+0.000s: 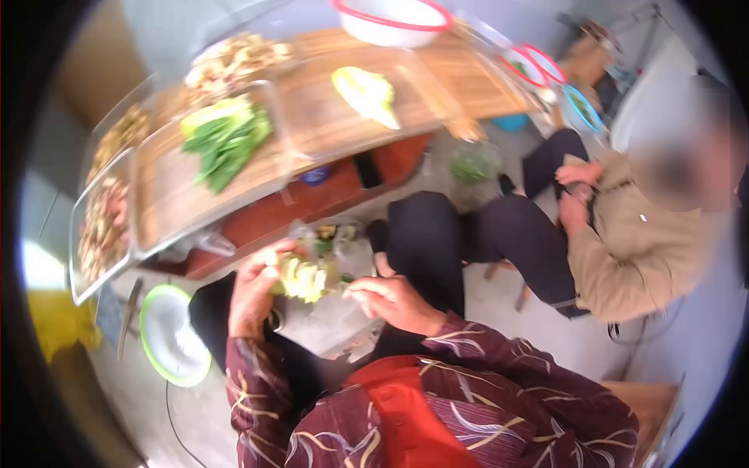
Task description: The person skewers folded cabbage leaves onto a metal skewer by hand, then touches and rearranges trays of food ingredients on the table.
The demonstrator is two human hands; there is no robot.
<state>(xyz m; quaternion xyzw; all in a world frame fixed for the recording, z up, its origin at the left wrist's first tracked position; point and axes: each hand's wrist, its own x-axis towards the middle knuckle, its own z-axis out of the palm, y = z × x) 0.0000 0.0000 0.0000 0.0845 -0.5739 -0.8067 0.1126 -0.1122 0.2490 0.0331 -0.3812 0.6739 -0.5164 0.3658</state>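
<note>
Above my lap, my left hand is closed round a pale yellow-green leafy vegetable, whose cut or frilly end points right. Just right of it, my right hand has its fingers drawn together; whatever is between them is too blurred to name. The two hands are apart. Beneath the vegetable, a clear bag or container with green and pale scraps stands near the floor. On the wooden table ahead lie a bunch of green leaves and a single pale yellow-green piece.
Clear trays with chopped pieces stand at the table's left. A red-rimmed white bowl is at its back. A green-rimmed basin sits on the floor at left. Another person sits close on the right, hands together.
</note>
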